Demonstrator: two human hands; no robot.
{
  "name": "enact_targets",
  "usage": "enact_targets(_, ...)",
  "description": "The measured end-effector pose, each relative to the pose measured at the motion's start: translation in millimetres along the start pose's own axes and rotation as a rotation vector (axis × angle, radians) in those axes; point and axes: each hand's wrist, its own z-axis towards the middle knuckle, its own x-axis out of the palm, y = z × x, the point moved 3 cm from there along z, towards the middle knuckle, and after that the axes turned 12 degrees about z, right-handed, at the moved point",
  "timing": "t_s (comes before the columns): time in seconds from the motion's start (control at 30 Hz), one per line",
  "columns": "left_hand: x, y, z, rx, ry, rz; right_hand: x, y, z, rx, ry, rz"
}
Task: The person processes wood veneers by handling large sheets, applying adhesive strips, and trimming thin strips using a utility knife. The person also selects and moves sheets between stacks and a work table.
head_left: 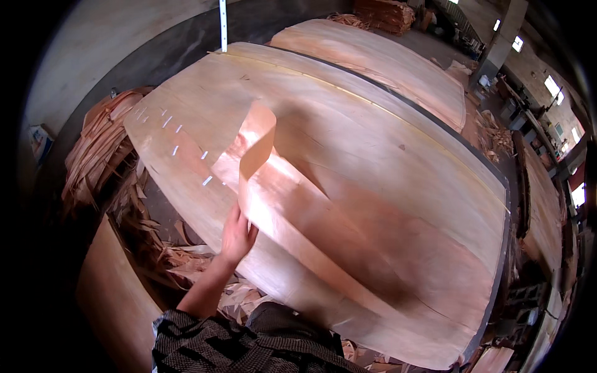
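A thin, reddish wood veneer sheet (292, 199) lies over a broad stack of pale veneer sheets (373, 143). Its left end curls up into a tall loop above the stack. My left hand (236, 237) is closed on the near edge of this sheet, just below the curl. At the near right corner of the stack, a small part of my right hand (459, 360) shows at the picture's lower edge; its fingers are mostly hidden. Short white tape strips (207, 180) dot the left part of the stack.
Torn veneer scraps (102, 143) are heaped left of the stack, with more scraps underfoot. A second veneer stack (373, 62) lies beyond. A narrow white marked strip (224, 25) stands upright at the far left corner. A pillar (500, 46) rises at far right.
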Motion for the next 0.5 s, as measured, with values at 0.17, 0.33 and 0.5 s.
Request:
enact_targets(0.17, -27.2, -1.8, -89.5, 0.100, 0.207, 0.066, 0.7, -31.0, -30.1, 0.058, 0.060, -0.064)
enact_targets(0.33, -16.5, -9.6, -122.3, 0.496, 1.374, 0.244, -48.2, -74.8, -77.4, 0.180, -0.047, -0.134)
enact_targets(0.5, 12.4, -2.1, 7.8, 0.383, 0.955, -0.493, -122.7, -119.7, -167.2, 0.412, -0.284, -0.235)
